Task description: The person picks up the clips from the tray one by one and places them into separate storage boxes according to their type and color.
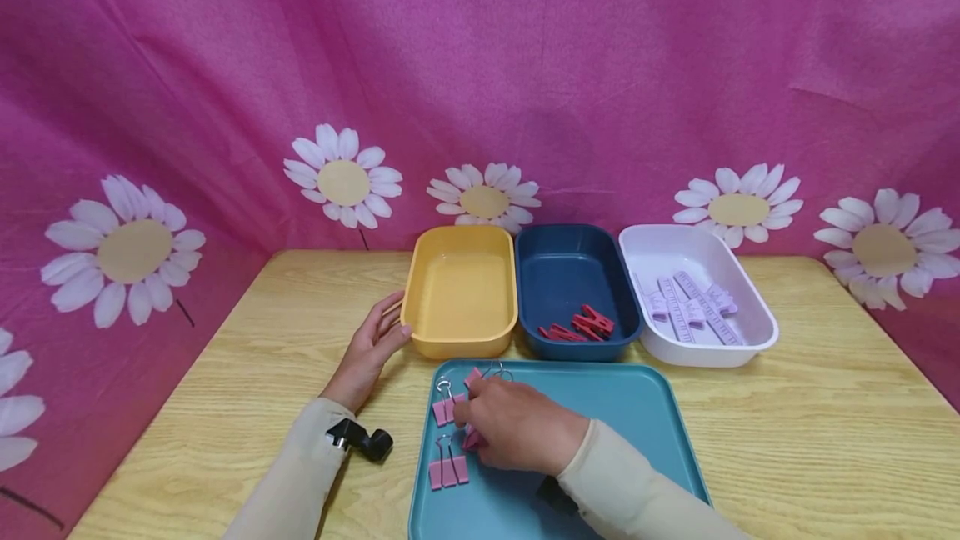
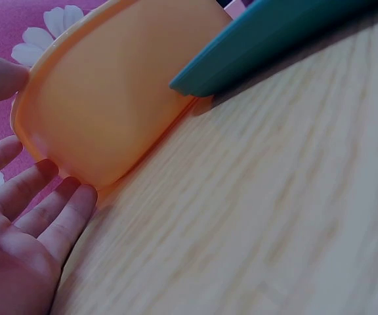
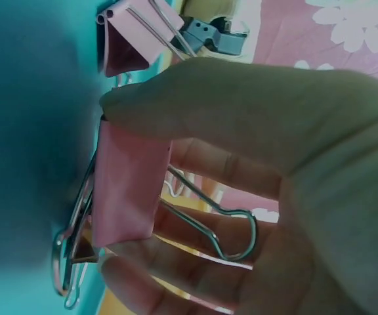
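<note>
My right hand (image 1: 525, 427) is over the left part of the teal tray (image 1: 615, 407). It pinches a pink binder clip (image 3: 131, 184) between thumb and fingers, and the clip's wire handles point toward the palm. More pink binder clips (image 1: 448, 472) lie along the tray's left side, close to this hand. At the yellow bin (image 1: 461, 347), my left hand (image 1: 367, 357) touches the left wall with loosely extended fingers, the thumb near the rim. No items show inside that bin.
Right of the yellow bin stands a navy bin (image 1: 562, 269) with several red clothespins (image 1: 592, 322). A pale lilac bin (image 1: 701, 354) beside it holds lilac strips with ruler marks (image 1: 677, 311) and small lilac pieces. Behind the wooden table (image 1: 817, 407) hangs a magenta flowered cloth (image 1: 600, 65).
</note>
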Available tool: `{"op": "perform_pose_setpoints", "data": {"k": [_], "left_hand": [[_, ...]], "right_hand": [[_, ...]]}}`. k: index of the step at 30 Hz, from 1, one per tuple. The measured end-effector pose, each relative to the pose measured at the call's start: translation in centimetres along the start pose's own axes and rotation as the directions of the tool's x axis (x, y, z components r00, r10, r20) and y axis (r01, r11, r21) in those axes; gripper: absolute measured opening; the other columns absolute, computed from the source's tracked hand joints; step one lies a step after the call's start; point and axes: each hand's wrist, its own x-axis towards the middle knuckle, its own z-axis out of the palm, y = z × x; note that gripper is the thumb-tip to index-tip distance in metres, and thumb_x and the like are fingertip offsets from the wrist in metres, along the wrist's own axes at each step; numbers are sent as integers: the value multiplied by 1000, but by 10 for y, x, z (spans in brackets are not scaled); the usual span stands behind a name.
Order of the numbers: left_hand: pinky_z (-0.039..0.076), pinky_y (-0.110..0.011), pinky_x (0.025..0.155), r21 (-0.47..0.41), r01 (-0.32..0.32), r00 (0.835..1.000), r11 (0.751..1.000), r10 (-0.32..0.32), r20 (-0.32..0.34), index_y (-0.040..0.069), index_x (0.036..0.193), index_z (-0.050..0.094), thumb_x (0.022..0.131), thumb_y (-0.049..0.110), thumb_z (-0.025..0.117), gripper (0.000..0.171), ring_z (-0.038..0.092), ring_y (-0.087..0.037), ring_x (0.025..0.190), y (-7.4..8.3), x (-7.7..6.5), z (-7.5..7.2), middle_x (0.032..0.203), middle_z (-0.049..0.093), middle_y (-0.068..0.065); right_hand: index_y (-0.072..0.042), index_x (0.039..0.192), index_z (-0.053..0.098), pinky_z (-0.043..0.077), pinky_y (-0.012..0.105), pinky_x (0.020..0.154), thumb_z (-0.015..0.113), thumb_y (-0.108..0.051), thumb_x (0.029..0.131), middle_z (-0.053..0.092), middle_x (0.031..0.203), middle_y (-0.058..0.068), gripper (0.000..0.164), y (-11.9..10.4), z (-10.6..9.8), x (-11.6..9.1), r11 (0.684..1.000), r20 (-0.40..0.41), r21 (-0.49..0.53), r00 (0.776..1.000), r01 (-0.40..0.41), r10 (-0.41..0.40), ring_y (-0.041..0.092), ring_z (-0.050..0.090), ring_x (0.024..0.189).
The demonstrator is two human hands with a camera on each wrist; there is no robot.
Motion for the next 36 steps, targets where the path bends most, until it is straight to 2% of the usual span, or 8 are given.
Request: {"op": "perform_pose_setpoints", "data": {"k": [7, 11, 17, 27, 36], "left_hand": [[41, -23, 103, 8, 0, 1000, 1000, 0, -3, 20, 149, 33, 98, 17, 57, 56, 39, -21, 136, 1, -1, 0, 150, 39, -8], [40, -25, 104, 11, 7, 1000, 1000, -6, -3, 21, 149, 33, 98, 18, 57, 57, 39, -20, 136, 1, -1, 0, 150, 39, -8], [40, -26, 105, 17, 5, 1000, 1000, -5, -7, 21, 149, 33, 98, 19, 57, 57, 39, -20, 136, 1, 0, 1, 150, 40, -7], [40, -27, 105, 16, 12, 1000, 1000, -12, -10, 21, 149, 33, 98, 19, 58, 57, 39, -19, 136, 1, 0, 0, 150, 39, -7], [38, -30, 107, 20, 22, 1000, 1000, -21, -11, 23, 149, 33, 97, 23, 60, 59, 39, -19, 136, 1, -1, 0, 150, 40, -4]], "right_hand": [[-20, 107, 72, 50, 17, 74, 82, -13, 76, 57, 92, -6, 33, 1, -6, -4, 998, -35, 32, 998, 57, -56, 3, 53, 83], [-21, 108, 72, 50, 17, 73, 82, -13, 76, 59, 95, -6, 34, 4, -11, -7, 995, -53, 55, 995, 82, -79, 3, 54, 85], [-19, 109, 72, 52, 16, 75, 81, -12, 77, 60, 104, -3, 34, 8, -18, -10, 991, -82, 112, 994, 79, -70, 3, 55, 87], [-14, 106, 72, 51, 15, 75, 80, -11, 79, 60, 100, -1, 28, 13, -25, -14, 982, -120, 150, 988, 114, -96, 2, 55, 84], [-19, 95, 72, 51, 15, 74, 80, -13, 79, 58, 96, -6, 20, 16, -29, -16, 979, -154, 179, 986, 94, -67, 1, 55, 82]]}}
